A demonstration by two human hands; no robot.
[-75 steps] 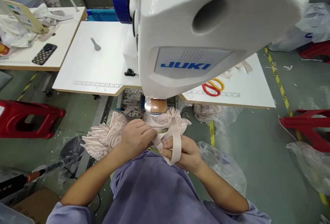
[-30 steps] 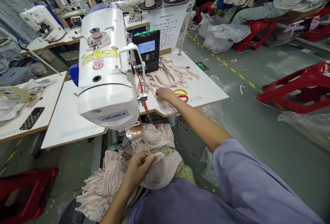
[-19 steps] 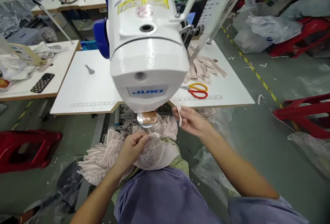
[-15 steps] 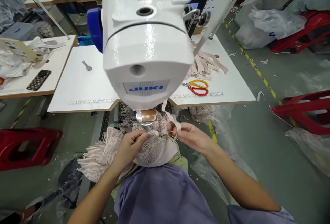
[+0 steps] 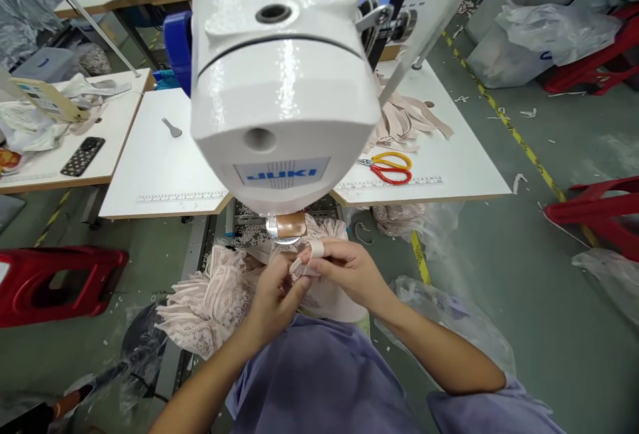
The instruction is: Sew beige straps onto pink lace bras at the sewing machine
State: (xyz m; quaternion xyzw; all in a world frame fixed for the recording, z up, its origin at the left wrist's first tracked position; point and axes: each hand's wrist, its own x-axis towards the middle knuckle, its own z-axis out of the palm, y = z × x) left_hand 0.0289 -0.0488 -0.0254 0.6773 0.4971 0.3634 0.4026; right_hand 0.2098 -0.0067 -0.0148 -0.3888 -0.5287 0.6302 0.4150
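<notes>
Below the presser area of the white sewing machine [image 5: 287, 101], my two hands meet in front of my lap. My left hand [image 5: 275, 297] is closed, thumb and fingers pinching the edge of a pale pink lace bra [image 5: 327, 297]. My right hand [image 5: 352, 271] is closed on a narrow beige strap [image 5: 316, 249], which loops over its fingers. The fingertips of both hands nearly touch, and the spot where strap and bra edge come together is partly hidden by them. A bunch of pale pink lace pieces [image 5: 210, 301] hangs to the left of my left hand.
Scissors [image 5: 392, 168] with yellow and red handles lie on the white table [image 5: 464, 171], near beige strips [image 5: 404, 121]. A small grey tool [image 5: 172, 128] lies on the left side. Red stools [image 5: 100, 281] stand on the floor, with plastic bags around.
My hands have come together; the right has moved left with the strap, bringing it to the bra edge in my left hand. The camera view has shifted slightly.
</notes>
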